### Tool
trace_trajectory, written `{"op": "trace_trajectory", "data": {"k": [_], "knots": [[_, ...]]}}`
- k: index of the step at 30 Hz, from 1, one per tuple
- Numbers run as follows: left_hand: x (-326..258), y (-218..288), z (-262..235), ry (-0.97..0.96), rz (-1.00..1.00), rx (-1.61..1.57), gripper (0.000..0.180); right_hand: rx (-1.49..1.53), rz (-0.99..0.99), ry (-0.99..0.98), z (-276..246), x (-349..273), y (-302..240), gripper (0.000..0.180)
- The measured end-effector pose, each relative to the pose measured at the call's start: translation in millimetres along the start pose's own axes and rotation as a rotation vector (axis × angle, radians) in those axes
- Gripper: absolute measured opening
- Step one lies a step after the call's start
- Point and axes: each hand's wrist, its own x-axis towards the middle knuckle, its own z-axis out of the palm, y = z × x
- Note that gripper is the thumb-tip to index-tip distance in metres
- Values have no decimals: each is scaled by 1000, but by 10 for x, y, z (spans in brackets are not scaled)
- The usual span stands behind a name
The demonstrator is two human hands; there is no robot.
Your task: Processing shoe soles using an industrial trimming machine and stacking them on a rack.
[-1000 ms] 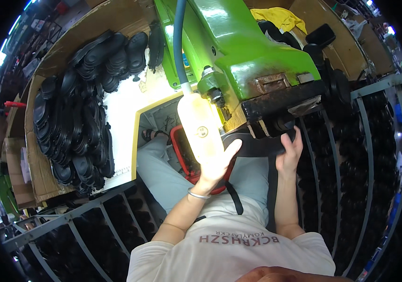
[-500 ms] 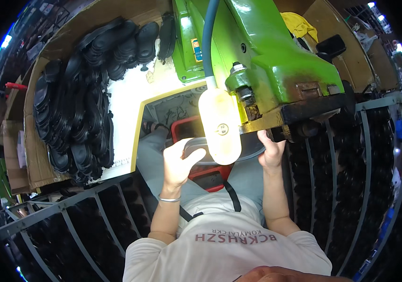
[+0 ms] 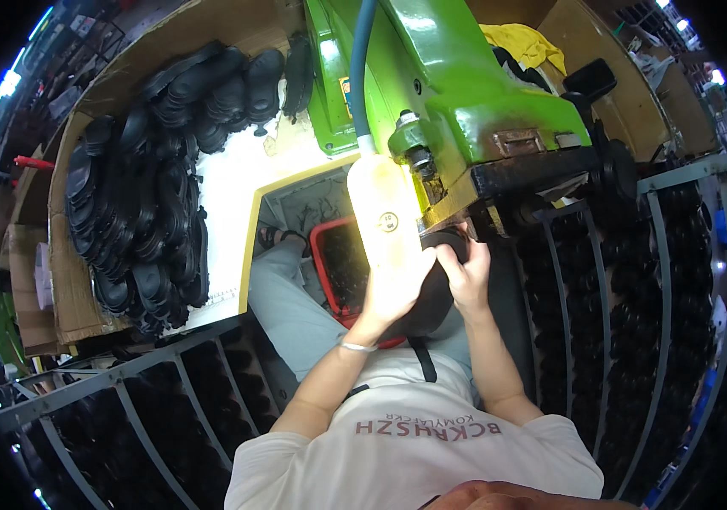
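Below the working head of a green machine (image 3: 499, 93), my two hands are close together on a black shoe sole (image 3: 427, 316). My left hand (image 3: 397, 287) grips the sole's left side, partly washed out by the glare of a lit lamp (image 3: 378, 200) on a blue-grey hose. Along the right side, my right hand (image 3: 468, 280) closes on the sole, its thumb near the left one. The far end of the sole is up by the machine's dark lower edge (image 3: 465, 204), which hides whether they touch.
At left, a cardboard box (image 3: 83, 310) holds piles of black soles (image 3: 138, 204) beside a white, yellow-edged tabletop (image 3: 240, 187). A red-rimmed container (image 3: 323, 263) sits below. Metal racks (image 3: 661, 272) with dark items flank me. A yellow cloth (image 3: 529, 47) lies behind the machine.
My left hand has moved right, toward my right hand, which has shifted slightly left. The sole has swung from lying crosswise to pointing toward me. The view has shifted slightly.
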Motion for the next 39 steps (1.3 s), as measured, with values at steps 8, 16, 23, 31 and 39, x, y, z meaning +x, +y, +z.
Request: {"op": "trace_trajectory", "data": {"k": [8,16,23,31,39], "knots": [[-16,-97,167,168,196,248,11,253,511,-13,-738,-1065,72,39],[-76,84,-106,16,13,-113,22,117,197,93,-888,-111,-308,27],[-119,291,-436,43,87,-32,27,131,106,-74,-647,229,-175,22],[-439,28,-972,146,-82,-198,16,175,66,-245,4,148,-196,52],[-695,-224,-481,-27,-320,-149,31,17,25,-192,98,221,-212,57]]}}
